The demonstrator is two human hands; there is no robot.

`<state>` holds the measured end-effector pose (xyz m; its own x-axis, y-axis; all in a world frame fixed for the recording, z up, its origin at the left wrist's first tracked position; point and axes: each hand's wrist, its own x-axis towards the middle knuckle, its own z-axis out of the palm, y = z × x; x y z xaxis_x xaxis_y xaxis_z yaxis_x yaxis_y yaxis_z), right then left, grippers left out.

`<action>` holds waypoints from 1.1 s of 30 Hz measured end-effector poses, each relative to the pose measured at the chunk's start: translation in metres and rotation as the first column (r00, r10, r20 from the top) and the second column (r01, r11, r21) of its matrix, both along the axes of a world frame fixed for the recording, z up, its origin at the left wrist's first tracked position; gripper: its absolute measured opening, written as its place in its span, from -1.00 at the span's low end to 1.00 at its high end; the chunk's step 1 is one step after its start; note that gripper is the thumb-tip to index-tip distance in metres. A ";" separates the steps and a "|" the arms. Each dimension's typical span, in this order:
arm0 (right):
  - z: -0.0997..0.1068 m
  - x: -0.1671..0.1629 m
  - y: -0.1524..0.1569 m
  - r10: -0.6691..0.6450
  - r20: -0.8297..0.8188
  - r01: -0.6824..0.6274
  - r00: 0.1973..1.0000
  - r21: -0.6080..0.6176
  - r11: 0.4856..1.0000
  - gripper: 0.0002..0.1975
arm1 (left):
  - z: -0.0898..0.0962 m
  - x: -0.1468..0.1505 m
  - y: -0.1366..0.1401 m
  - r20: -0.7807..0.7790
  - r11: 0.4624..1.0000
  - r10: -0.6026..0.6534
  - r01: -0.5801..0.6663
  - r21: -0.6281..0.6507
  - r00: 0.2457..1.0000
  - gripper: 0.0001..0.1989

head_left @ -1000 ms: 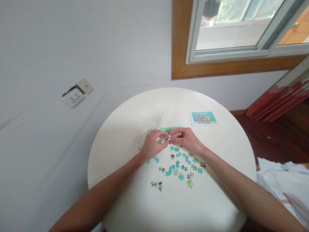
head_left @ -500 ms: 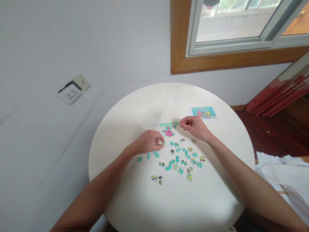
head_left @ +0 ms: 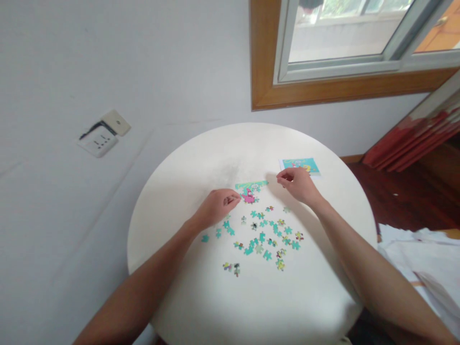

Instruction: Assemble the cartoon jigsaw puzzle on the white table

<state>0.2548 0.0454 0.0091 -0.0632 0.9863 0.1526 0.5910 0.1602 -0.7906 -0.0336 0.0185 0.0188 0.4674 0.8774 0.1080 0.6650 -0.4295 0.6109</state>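
On the round white table lies a partly joined jigsaw puzzle [head_left: 247, 195], with a green strip along its top and a pink figure below. My left hand [head_left: 220, 206] is at its left edge, fingers pinched together; whatever is between them is hidden. Off the puzzle's right end, my right hand [head_left: 299, 186] hovers with thumb and fingertips together, and I cannot make out anything in them. Loose puzzle pieces [head_left: 262, 236], mostly teal with some yellow and dark ones, are spread below the puzzle. A single pale piece [head_left: 243, 219] lies just right of my left hand.
A printed reference picture [head_left: 313, 165] lies behind my right hand, partly covered by it. The round table [head_left: 201, 297] stands against a wall with a socket [head_left: 97, 140]. White papers [head_left: 424, 258] are piled low on the right, below a red curtain [head_left: 402, 143].
My right hand has drawn away to the right from the puzzle's top strip. My left hand has shifted up and left, leaving a pale piece on the table.
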 end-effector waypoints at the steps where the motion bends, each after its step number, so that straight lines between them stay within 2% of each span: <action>1: 0.001 0.003 0.001 -0.031 0.010 0.031 0.999 0.009 0.999 -0.84 | 0.000 0.001 0.001 0.022 0.998 0.055 -0.055 0.027 0.998 -0.78; 4: 0.003 0.009 0.002 -0.089 0.039 0.088 0.995 0.029 0.996 -0.78 | 0.000 0.000 0.004 0.069 0.983 0.170 -0.174 0.062 0.983 -0.79; 8: 0.005 0.014 0.005 -0.134 0.063 0.131 0.989 0.049 0.990 -0.72 | -0.002 -0.005 0.009 0.106 0.972 0.222 -0.229 0.055 0.969 -0.79; 18: 0.003 0.019 0.010 -0.161 0.084 0.155 0.983 0.075 0.985 -0.73 | -0.001 -0.007 0.012 0.050 0.975 0.199 -0.203 0.090 0.979 -0.77; 27: 0.001 0.019 0.008 -0.158 0.097 0.149 0.983 0.095 0.984 -0.74 | -0.004 -0.006 0.014 0.022 0.964 0.245 -0.246 0.098 0.969 -0.70; 31: 0.007 0.029 0.010 -0.242 0.073 0.231 0.968 0.128 0.964 -0.76 | -0.004 -0.006 0.013 0.026 0.964 0.244 -0.246 0.103 0.969 -0.63; 33: 0.012 0.042 0.013 -0.350 -0.010 0.345 0.937 0.195 0.918 -0.76 | -0.004 -0.007 0.013 0.033 0.964 0.244 -0.246 0.105 0.969 -0.62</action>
<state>0.2967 0.0585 0.0209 0.2722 0.8994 0.3421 0.6551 0.0872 -0.7505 -0.0404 0.0318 0.0146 0.2363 0.9477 0.2145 0.7467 -0.3184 0.5841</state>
